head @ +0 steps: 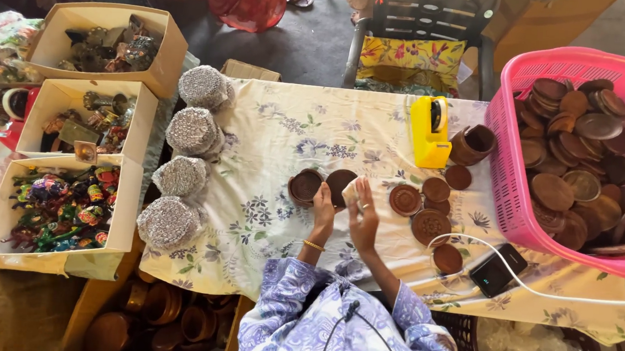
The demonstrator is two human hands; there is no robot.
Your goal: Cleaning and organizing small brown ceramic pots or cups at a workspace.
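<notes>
My left hand (322, 212) is raised over the floral tablecloth (278, 143), fingers closed on the edge of a round brown wooden lid (339, 183). My right hand (363, 218) is beside it, pinching a small pale piece (350, 193) against that lid. A shallow brown wooden dish (305, 186) lies just left of the lid. To the right of my hands lie several more round wooden lids and dishes (430, 223). A brown wooden cup (472, 144) lies tipped by a yellow tape dispenser (430, 131).
A pink basket (504, 191) full of wooden lids sits at right. Silvery wrapped stacks (191, 130) line the cloth's left edge, beside cardboard boxes (132, 206) of painted figures. A black phone (497, 269) with a white cable lies near my right arm. A chair (416, 35) stands beyond the table.
</notes>
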